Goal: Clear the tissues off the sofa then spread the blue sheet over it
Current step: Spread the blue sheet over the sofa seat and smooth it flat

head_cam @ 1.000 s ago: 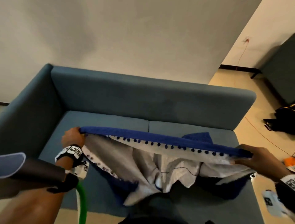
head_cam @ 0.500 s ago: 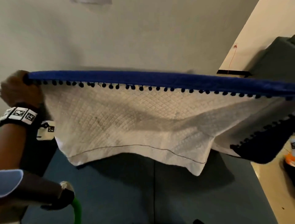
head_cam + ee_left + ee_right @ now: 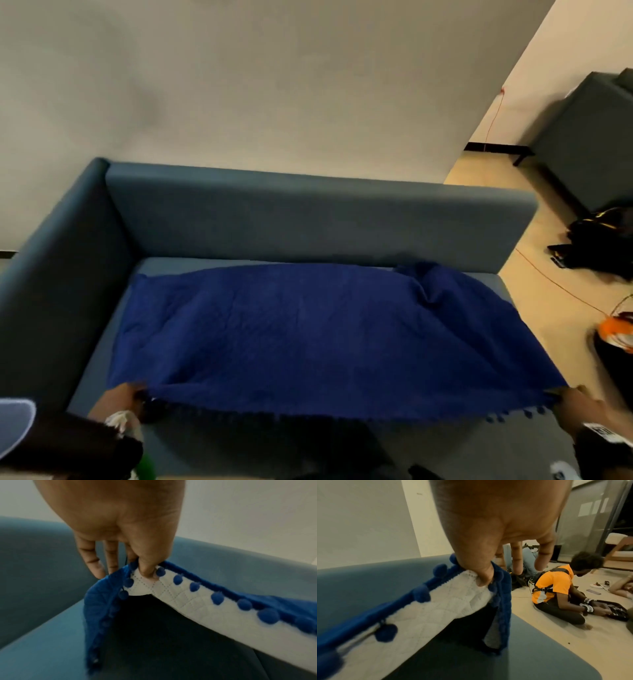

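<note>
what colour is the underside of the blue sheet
White, quilted underside of the blue sheet; left wrist view.

Half a second ago I held the blue sheet up like a curtain, white underside facing me. Now it has come down blue side up across the sofa seat. My left hand has dropped to 7 o'clock, my right hand to 5 o'clock, each pinching a near corner.

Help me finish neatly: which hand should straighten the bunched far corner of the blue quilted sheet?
Right hand, probably: the blue quilted sheet bunches at the far right, on its side; the left hand pinches the opposite corner.
</note>
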